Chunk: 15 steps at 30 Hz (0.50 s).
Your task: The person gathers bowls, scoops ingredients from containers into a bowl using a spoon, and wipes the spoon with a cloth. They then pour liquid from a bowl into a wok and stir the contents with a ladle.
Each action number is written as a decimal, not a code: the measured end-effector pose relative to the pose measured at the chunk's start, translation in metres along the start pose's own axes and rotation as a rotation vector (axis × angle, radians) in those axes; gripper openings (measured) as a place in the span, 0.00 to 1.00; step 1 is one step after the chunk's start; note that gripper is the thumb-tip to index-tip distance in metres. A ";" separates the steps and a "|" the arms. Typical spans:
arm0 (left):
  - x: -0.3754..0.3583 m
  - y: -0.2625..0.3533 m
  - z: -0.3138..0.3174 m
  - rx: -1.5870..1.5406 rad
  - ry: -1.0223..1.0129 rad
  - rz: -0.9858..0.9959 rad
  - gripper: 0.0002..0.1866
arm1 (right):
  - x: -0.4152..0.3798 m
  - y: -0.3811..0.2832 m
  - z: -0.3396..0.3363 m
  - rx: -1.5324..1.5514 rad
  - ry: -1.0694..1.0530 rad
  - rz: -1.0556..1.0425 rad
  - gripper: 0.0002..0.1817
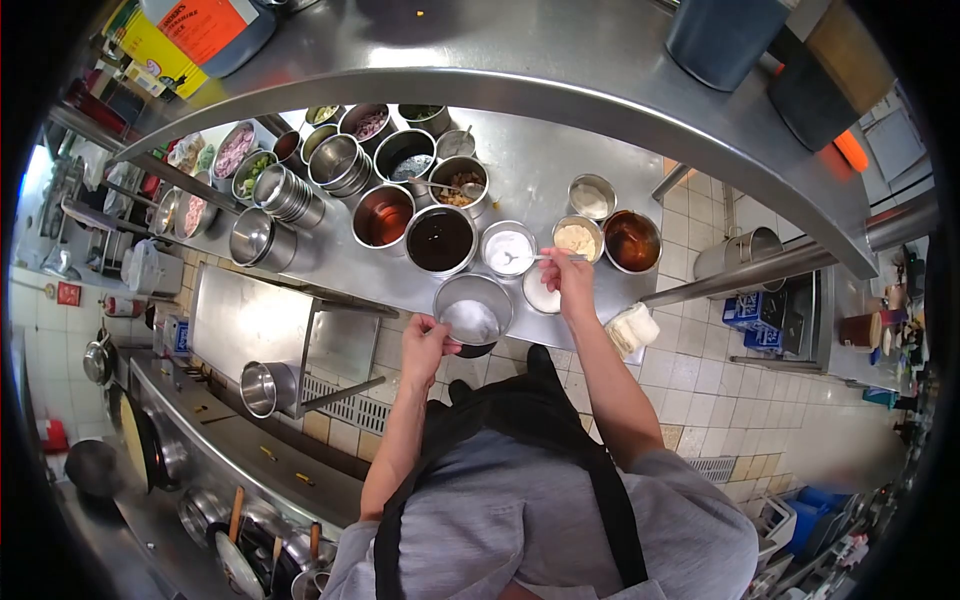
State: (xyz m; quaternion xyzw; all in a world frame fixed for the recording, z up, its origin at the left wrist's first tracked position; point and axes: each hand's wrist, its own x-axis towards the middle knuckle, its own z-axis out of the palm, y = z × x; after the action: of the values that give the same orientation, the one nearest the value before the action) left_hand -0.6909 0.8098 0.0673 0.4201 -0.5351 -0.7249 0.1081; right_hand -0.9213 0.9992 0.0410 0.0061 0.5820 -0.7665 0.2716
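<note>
My left hand [424, 340] grips the near rim of a small steel bowl [473, 308] with white powder in it, held at the counter's front edge. My right hand [566, 275] holds the handle of a spoon [528, 258] whose tip rests in a steel container of white powder [508, 248]. Beside my right hand stand a container of pale paste [577, 237] and one of reddish-brown sauce [631, 240]. A small white dish [538, 293] lies under my right hand.
Several more steel seasoning and ingredient pots fill the steel counter [540, 165], among them dark sauce [440, 240] and amber liquid [383, 216]. A shelf [560, 70] overhangs the counter. A stove with pans [150, 450] lies at the lower left. A folded cloth [632, 328] sits at the right.
</note>
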 end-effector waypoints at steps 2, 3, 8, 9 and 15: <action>0.002 0.001 0.001 -0.006 0.002 -0.001 0.09 | -0.005 -0.004 0.003 -0.149 -0.027 -0.131 0.14; 0.002 0.001 0.002 -0.003 -0.002 0.004 0.09 | -0.006 0.002 0.009 -0.272 0.001 -0.248 0.15; 0.001 0.000 0.001 -0.024 -0.018 0.004 0.10 | 0.017 0.040 0.015 -0.673 0.039 -0.401 0.14; 0.001 0.000 0.001 -0.020 -0.015 -0.002 0.10 | 0.021 0.046 0.016 -0.580 0.041 -0.299 0.14; -0.003 0.004 0.005 -0.009 0.008 -0.016 0.09 | 0.026 0.028 0.008 -0.172 0.167 0.049 0.12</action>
State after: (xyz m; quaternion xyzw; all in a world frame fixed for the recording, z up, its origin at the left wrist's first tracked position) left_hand -0.6933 0.8134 0.0727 0.4270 -0.5278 -0.7265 0.1064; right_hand -0.9297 0.9764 0.0104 0.0610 0.6659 -0.7037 0.2402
